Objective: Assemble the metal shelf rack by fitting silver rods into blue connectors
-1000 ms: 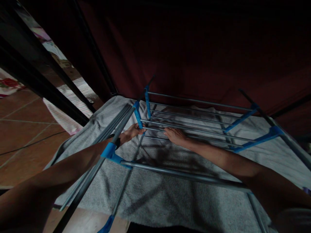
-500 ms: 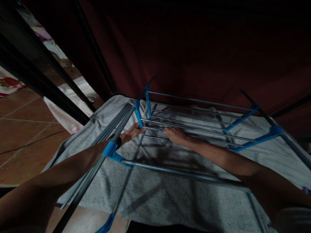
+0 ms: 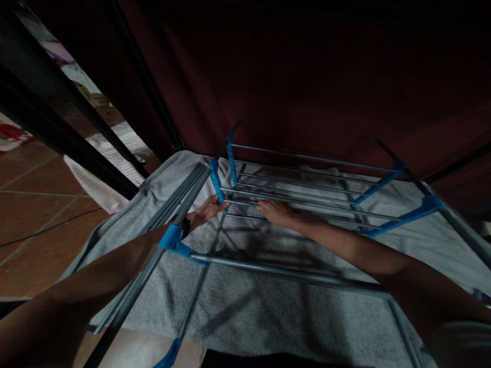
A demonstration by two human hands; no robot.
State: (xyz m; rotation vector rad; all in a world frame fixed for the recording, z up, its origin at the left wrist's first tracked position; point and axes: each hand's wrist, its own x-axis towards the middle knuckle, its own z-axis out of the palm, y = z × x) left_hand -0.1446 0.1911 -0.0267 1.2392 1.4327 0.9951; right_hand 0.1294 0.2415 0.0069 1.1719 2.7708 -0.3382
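A rack of grey metal tubes with blue plastic brackets, like a shoe rack, lies on a grey towel (image 3: 238, 317). My left hand (image 3: 208, 208) reaches through the frame, its fingers closed at the lower end of a blue bracket (image 3: 216, 180), where a thin metal tube (image 3: 242, 203) meets it. My right hand (image 3: 276, 211) is wrapped round that same tube, a little to the right. Another blue bracket (image 3: 406, 217) carries the far ends of the tubes. Nearer me, a thick crossbar (image 3: 287, 274) joins a blue corner connector (image 3: 172, 240).
Several loose grey tubes (image 3: 161, 209) lie on the towel, left of the rack. A dark red curtain (image 3: 307, 92) hangs behind. Black metal bars (image 3: 69, 138) slant across the left, over a tiled floor (image 3: 34, 204) with a striped cloth (image 3: 115, 153) and a dark cable (image 3: 49, 227).
Both hands keep their hold on the rack in nearly the same places. The whole view has shifted very slightly.
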